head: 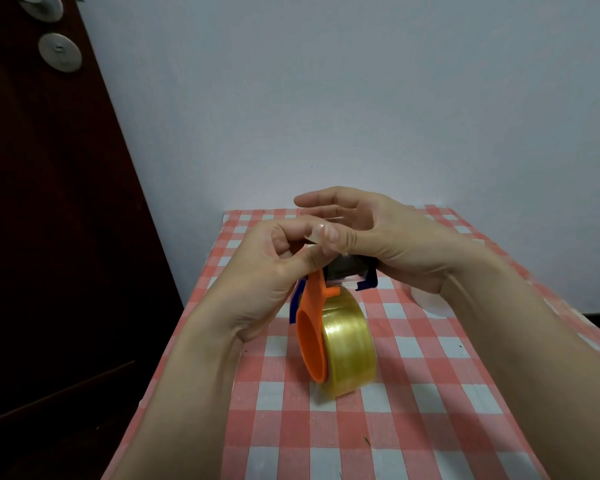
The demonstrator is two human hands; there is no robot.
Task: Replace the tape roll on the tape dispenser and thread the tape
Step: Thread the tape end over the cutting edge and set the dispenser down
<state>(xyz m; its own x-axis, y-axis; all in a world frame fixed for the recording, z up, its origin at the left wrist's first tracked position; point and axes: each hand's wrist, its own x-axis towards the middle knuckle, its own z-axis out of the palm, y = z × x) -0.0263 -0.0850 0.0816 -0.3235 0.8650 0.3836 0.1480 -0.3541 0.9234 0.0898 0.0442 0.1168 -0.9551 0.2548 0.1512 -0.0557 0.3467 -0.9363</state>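
Two hands work at the tape dispenser (312,327), which I hold raised above the checked tablecloth (413,427). The new tape roll (349,351) is already seated on the orange hub, so I judge the step in hand to be threading.

1. My left hand (267,271), left of the dispenser's head, is clenched in a pinch; it appears to grasp the free end of the clear tape, though the film is too faint to confirm.
2. My right hand (388,244), right of the head, steadies the metal plate with the thumb while its fingers stand spread.

A white object (430,303) lies on the cloth beyond the dispenser, mostly hidden.

Next move, as I judge it: draw the end under the roller and over the blade, keeping it flat and taut.
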